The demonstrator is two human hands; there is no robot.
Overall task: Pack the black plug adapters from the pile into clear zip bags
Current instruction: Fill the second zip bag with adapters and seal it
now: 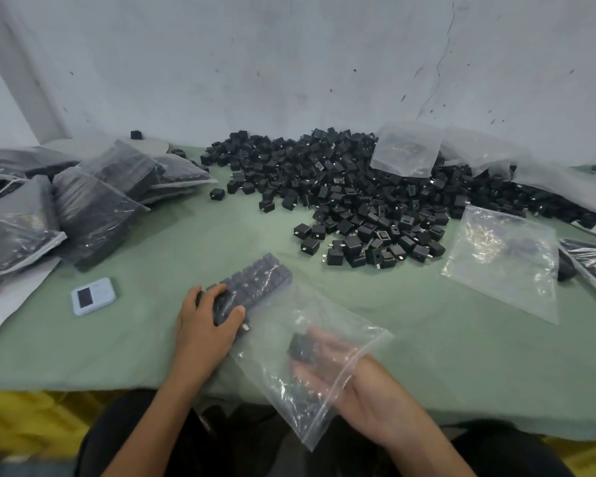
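A big pile of black plug adapters (351,187) covers the far middle and right of the green table (145,352). In front of me lies a clear zip bag (286,383) with neat rows of adapters (255,280) packed in its far end. My left hand (205,325) grips the near end of those rows from outside the bag. My right hand (327,359) is inside the bag's open mouth, fingers fairly straight, with a few adapters (301,347) lying against its fingertips.
Filled bags (93,204) are stacked at the left. An empty clear bag (506,259) lies at the right, another (405,149) on top of the pile. A small white-blue timer (93,296) sits left of my hands. A wall stands close behind the table.
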